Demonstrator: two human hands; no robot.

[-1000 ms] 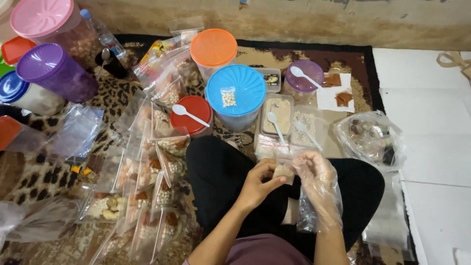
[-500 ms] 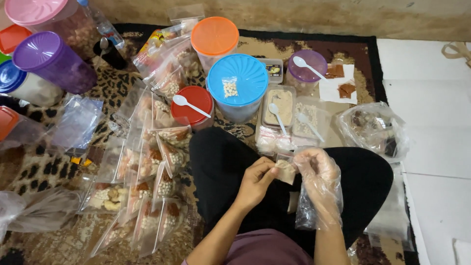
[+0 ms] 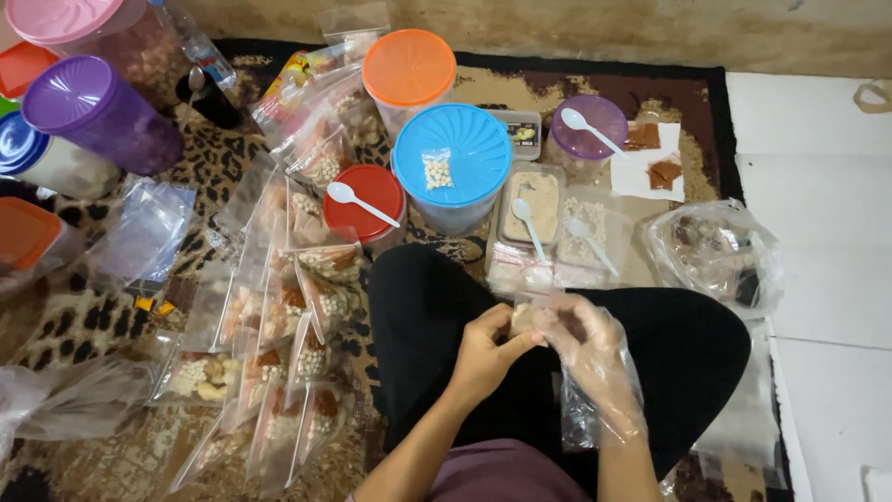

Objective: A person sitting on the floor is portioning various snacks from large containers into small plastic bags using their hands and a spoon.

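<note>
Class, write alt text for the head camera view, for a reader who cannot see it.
A seated person's bare left hand and plastic-gloved right hand pinch a small clear bag of beige powder over their lap. Ahead on a patterned rug stand a blue-lidded tub, a red-lidded jar with a white spoon, and rows of filled snack bags.

leopard-print rug (image 3: 84,316) on floor, white floor tiles (image 3: 818,167) right, stained beige wall (image 3: 595,28) behind.

Soft even indoor light, slight blur
</note>
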